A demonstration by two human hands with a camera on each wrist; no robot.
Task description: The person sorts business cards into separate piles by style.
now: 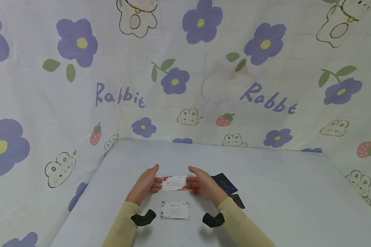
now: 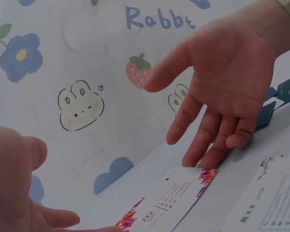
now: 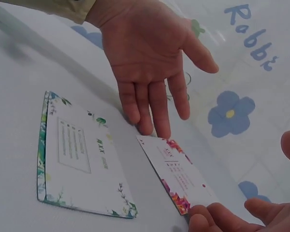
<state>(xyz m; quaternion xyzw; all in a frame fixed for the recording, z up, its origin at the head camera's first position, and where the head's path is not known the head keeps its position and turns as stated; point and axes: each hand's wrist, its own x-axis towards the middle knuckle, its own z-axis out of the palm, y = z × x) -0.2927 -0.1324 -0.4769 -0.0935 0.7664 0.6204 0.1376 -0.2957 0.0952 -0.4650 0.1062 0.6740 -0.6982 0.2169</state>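
A white business card with red floral corners (image 1: 174,183) lies on the table between my two hands. My left hand (image 1: 146,185) has its fingertips right at the card's left short edge, thumb raised and apart. At the opposite short edge, the fingertips of my right hand (image 1: 202,183) meet the card, and that thumb also points up. Both palms face inward with the fingers extended. Nearer to me lies a small stack of white cards with green leaf borders (image 1: 175,210); its slightly uneven layers show in the right wrist view (image 3: 87,159).
Dark cards (image 1: 225,184) lie beside and partly behind my right hand, with another black card (image 1: 238,201) close to the right wrist. A patterned cloth (image 1: 185,103) with flowers and rabbits hangs around the white table (image 1: 281,192). Each wrist bears a black device (image 1: 143,218).
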